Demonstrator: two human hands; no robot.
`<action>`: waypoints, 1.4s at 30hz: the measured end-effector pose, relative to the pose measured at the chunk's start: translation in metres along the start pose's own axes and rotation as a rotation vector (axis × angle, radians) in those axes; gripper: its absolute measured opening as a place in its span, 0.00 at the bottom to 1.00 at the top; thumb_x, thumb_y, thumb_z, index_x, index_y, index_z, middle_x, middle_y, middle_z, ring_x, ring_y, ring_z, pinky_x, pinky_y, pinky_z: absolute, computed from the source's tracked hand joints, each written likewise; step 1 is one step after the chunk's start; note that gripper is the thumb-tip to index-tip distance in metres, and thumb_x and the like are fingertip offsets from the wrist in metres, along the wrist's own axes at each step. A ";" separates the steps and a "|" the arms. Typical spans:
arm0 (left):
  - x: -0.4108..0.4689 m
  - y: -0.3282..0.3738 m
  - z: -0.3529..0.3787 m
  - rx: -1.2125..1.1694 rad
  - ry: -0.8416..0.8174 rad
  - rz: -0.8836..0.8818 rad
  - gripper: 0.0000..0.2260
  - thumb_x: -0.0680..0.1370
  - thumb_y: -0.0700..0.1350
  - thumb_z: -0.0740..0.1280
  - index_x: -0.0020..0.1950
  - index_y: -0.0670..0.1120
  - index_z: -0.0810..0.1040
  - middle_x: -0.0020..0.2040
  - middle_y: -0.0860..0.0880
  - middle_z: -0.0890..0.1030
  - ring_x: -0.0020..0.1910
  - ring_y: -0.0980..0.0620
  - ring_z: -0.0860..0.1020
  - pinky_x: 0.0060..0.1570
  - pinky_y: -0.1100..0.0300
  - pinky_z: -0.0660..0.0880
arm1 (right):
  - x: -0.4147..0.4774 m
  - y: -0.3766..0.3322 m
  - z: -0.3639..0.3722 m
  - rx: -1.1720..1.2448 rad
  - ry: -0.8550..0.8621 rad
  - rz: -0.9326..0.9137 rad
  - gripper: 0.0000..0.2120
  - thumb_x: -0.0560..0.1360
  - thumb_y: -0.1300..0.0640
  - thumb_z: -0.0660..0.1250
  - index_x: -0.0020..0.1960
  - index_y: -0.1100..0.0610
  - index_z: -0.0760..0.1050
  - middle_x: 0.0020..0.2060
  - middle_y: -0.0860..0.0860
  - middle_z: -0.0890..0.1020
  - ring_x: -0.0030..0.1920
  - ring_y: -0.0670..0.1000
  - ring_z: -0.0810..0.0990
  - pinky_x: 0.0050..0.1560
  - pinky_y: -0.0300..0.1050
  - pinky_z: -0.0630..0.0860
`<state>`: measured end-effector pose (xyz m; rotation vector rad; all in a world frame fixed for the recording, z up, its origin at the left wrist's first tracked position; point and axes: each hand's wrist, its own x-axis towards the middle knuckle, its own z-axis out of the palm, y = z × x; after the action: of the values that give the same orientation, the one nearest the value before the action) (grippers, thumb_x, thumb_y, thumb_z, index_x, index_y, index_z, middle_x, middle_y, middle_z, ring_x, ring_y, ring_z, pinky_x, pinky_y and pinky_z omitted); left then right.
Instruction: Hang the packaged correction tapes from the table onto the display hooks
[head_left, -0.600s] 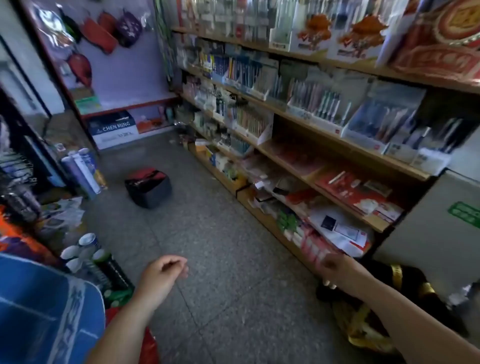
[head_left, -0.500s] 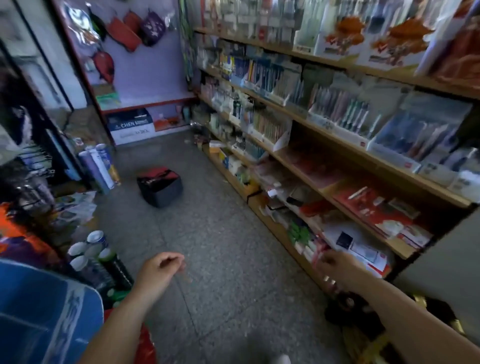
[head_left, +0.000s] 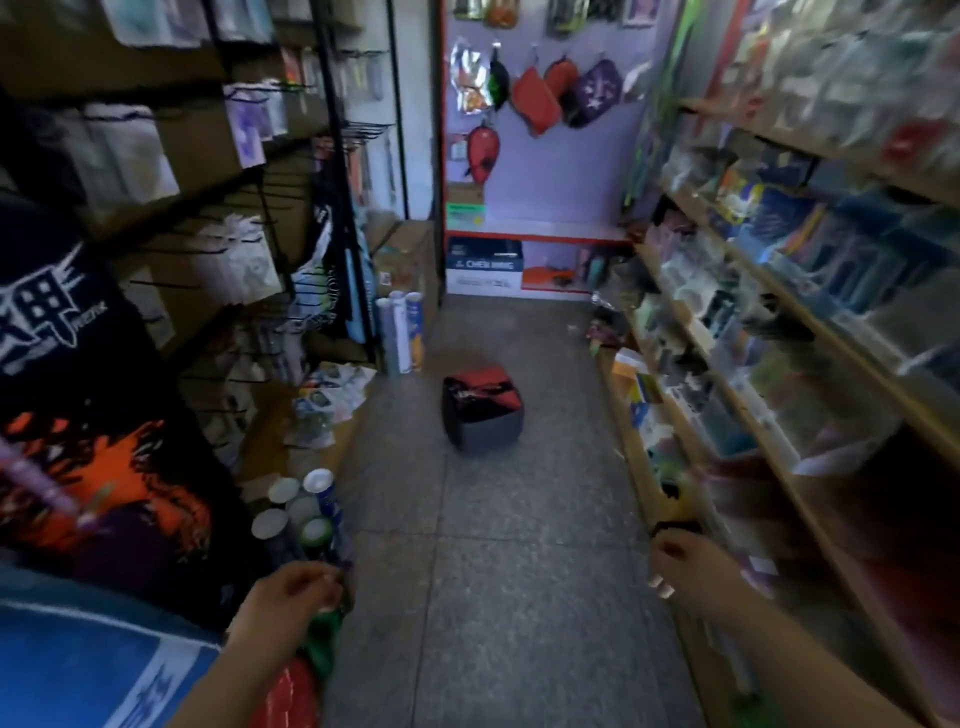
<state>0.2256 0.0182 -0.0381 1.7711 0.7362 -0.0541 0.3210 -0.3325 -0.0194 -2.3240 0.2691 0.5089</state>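
"While the head view looked down the shop aisle, where were the packaged correction tapes?" asked the student.

"Head view, note one: no pack could be identified and no table showed, since blur hid most of the stock. The wire display hooks (head_left: 363, 126) projected from the rack on the left, some carrying hanging packets and some bare. A red-and-black bag (head_left: 483, 410) stood on the floor (head_left: 519, 597) midway along the aisle, well apart from both hands."

"And the hands?"

"Note two: the left hand (head_left: 288, 597) was low, just beside a cluster of capped tubes (head_left: 306, 509). Its fingers were loosely curled, with nothing seen in them. The right hand (head_left: 693, 571) was near the lower wooden shelves (head_left: 810, 499) on the right, fingers curled inward. Whether they pinched some small pale item could not be told through the blur."

"How would such a pack handle?"

"By judgement only: it would be light, with a stiff card back and a thin plastic blister, probably slick and easily creased. It was best pinched by the card near the top, just beside the hang hole, so the hole stayed free to slide onto a hook. Squeezing the blister risked denting it. The task appeared to stand at fetching, with no tape yet in hand."
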 end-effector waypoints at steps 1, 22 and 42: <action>0.017 0.004 0.001 -0.018 0.040 -0.015 0.11 0.75 0.34 0.64 0.35 0.42 0.78 0.33 0.45 0.80 0.41 0.43 0.77 0.53 0.48 0.72 | 0.024 -0.012 0.005 0.009 -0.029 -0.025 0.13 0.78 0.63 0.58 0.35 0.60 0.70 0.28 0.50 0.73 0.26 0.44 0.73 0.23 0.28 0.68; 0.407 0.193 0.075 -0.183 0.224 -0.037 0.16 0.76 0.28 0.59 0.32 0.45 0.72 0.31 0.48 0.74 0.31 0.53 0.74 0.29 0.73 0.71 | 0.457 -0.292 -0.011 0.077 -0.189 -0.299 0.16 0.77 0.68 0.58 0.32 0.57 0.71 0.24 0.51 0.76 0.19 0.41 0.74 0.20 0.26 0.66; 0.603 0.205 0.052 -0.411 0.568 -0.397 0.10 0.76 0.32 0.61 0.37 0.41 0.76 0.24 0.53 0.78 0.31 0.50 0.76 0.32 0.64 0.70 | 0.703 -0.506 0.098 -0.006 -0.582 -0.328 0.17 0.75 0.71 0.60 0.28 0.60 0.70 0.12 0.48 0.73 0.13 0.40 0.69 0.16 0.29 0.64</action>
<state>0.8287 0.2131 -0.1192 1.2264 1.3939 0.3253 1.0948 0.0653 -0.0755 -2.0585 -0.3826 0.9768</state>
